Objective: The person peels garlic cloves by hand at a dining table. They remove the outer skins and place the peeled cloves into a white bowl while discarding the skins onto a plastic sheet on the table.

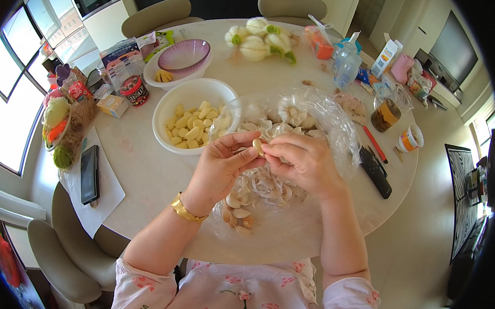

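Between the fingertips of my left hand (230,155) and my right hand (304,158) is a garlic clove (258,145), pale and smooth where it shows. Both hands pinch it from either side. Under them lies a clear plastic bag (338,126), spread out, with whole garlic bulbs (292,112) towards its far side. Papery garlic skins (271,185) are heaped just below my hands. Several unpeeled cloves (240,213) lie nearer to me. Left of the bag, a white plastic bowl (163,134) holds many peeled cloves (192,123); part of the bag overlaps its right rim.
A black-handled knife (376,173) and a red pen-like stick (375,143) lie on the right, near a glass jug (386,114) of dark liquid. A phone (89,174) rests at left on white paper. Behind the bowl stands another white bowl (150,74) with a purple dish (183,56).
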A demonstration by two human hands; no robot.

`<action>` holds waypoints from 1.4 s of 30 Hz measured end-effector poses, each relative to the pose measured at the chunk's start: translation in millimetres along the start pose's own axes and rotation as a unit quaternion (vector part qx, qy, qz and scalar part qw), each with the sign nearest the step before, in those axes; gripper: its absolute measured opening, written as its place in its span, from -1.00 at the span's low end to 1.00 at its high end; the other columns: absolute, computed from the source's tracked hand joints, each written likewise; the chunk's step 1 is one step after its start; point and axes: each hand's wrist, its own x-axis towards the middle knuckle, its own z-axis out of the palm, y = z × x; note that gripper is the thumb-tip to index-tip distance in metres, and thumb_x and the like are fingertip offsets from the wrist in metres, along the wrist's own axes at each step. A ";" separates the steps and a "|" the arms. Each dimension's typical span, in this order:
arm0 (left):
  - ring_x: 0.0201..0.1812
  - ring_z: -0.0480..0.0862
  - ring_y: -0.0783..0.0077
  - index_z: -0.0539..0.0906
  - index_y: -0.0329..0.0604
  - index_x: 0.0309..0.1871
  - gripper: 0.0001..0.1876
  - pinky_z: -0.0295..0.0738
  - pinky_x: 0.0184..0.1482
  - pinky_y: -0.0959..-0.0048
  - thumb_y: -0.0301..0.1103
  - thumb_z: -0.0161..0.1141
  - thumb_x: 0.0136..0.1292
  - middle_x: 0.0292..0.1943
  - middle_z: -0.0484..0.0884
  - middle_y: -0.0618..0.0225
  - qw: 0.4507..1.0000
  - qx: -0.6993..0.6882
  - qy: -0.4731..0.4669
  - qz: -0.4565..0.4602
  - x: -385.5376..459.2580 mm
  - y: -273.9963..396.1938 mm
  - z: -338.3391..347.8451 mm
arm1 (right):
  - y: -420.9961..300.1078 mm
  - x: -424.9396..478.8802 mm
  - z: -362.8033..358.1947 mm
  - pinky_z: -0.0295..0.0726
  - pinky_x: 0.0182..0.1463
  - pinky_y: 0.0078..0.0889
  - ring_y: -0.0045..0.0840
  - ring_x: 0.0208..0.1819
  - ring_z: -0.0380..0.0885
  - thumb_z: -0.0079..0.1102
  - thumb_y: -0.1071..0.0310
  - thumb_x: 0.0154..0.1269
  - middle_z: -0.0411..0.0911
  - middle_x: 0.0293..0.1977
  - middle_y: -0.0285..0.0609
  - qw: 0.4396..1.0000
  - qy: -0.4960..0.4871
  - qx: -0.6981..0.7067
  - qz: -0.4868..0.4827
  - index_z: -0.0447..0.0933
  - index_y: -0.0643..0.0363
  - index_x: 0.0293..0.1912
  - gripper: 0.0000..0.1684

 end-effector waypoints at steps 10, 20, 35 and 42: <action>0.04 0.75 0.37 0.59 -0.32 0.26 -0.69 0.70 0.21 0.33 -0.55 0.19 0.49 0.03 0.72 0.20 1.000 -0.002 0.003 -0.006 -0.4 -0.8 1.9 | 1.8 1.3 -0.1 0.70 -0.27 -0.35 -0.37 -0.30 0.70 0.50 0.49 0.05 0.67 -0.22 -0.26 0.997 0.020 -0.048 -0.051 0.65 0.12 -0.20 -0.72; 0.05 0.74 0.37 0.59 -0.31 0.28 -0.66 0.68 0.18 0.35 -0.56 0.19 0.48 0.11 0.71 0.21 0.999 0.032 -0.026 -0.001 -1.2 1.4 4.7 | 1.5 3.1 1.3 0.69 -0.36 -0.40 -0.41 -0.37 0.67 0.46 0.54 0.07 0.64 -0.28 -0.26 0.994 0.084 -0.058 0.038 0.61 0.11 -0.24 -0.75; 0.13 0.72 0.25 0.53 -0.31 0.34 -0.63 0.67 0.22 0.34 -0.55 0.13 0.52 0.15 0.69 0.12 1.000 -0.006 -0.027 -0.001 0.9 4.9 5.3 | 1.8 0.9 0.6 0.67 -0.34 -0.59 -0.62 -0.35 0.64 0.32 0.59 0.28 0.64 -0.27 -0.23 0.982 0.063 0.009 0.178 0.64 0.28 -0.19 -0.90; 0.16 0.73 0.23 0.55 -0.35 0.30 -0.66 0.68 0.24 0.40 -0.56 0.13 0.51 0.13 0.70 0.11 1.000 -0.011 -0.006 0.009 1.8 4.9 4.3 | -1.0 4.0 -0.7 0.62 -0.39 -0.60 -0.62 -0.35 0.64 0.37 0.55 0.27 0.67 -0.27 -0.25 0.988 0.043 0.032 0.147 0.69 0.25 -0.17 -0.88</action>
